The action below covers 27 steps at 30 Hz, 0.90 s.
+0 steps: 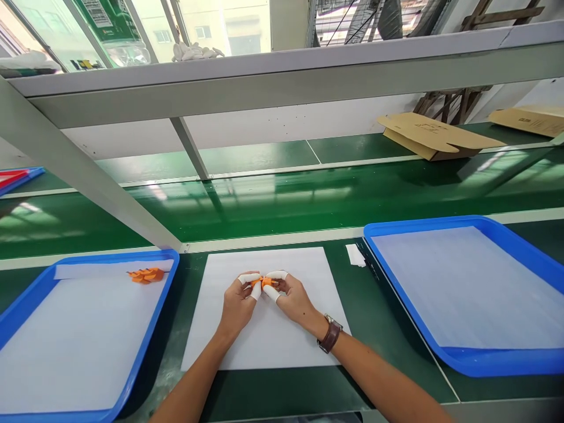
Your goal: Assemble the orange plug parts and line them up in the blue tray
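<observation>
My left hand [238, 301] and my right hand [294, 298] meet over a white sheet [282, 346] on the bench. Between their fingertips is a small orange piece [267, 282], pinched from both sides. White covers sit on the thumb and index fingertips of each hand. Whether the orange piece is one part or two joined parts is hidden by the fingers. More orange pieces [147, 275] lie bunched in the upper right of the left blue tray [174, 276].
A second blue tray [467, 365], lined with white paper, is at right. Beside it lies a white scrap [355, 255]. A green conveyor belt [264, 205] runs behind, under a metal frame [282, 88]. Flattened cardboard [440, 134] rests at the far right.
</observation>
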Tool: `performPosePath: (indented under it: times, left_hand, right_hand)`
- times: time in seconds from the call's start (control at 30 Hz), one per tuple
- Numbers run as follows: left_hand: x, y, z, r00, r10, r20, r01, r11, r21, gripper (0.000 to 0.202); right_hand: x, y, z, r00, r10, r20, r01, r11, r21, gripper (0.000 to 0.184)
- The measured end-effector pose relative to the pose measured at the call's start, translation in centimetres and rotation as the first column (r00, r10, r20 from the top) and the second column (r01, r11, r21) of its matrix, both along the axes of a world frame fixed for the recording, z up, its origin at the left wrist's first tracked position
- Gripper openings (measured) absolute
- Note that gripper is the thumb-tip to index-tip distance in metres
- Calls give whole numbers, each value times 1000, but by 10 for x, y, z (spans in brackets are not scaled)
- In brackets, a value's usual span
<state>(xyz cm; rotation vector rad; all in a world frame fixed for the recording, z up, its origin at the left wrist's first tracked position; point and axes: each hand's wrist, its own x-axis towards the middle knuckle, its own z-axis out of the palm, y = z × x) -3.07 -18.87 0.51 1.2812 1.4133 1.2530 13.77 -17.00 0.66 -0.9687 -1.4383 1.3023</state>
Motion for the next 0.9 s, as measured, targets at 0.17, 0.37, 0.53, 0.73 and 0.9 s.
performPosePath:
  times: [0.17,0.37,0.53,0.73,0.9]
  left_hand:
    - [-6,1,6,978,-202,-57,203,979,12,44]
    - [-7,-2,6,897,-137,-420,202,973,115,33]
    - [-8,0,-4,833,-108,-543,251,948,195,42]
    - [-8,3,-12,814,-56,-578,254,929,267,39]
    - [-5,4,-16,816,-19,-577,245,917,316,38]
  right_hand:
    - [7,11,-3,995,-82,50,86,994,-71,29]
    - [15,12,5,986,-53,156,36,993,110,24]
    - [16,10,5,971,28,237,-63,988,143,27]
    - [15,9,3,959,23,281,-68,986,149,24]
    - [14,11,3,966,36,258,-61,994,92,18]
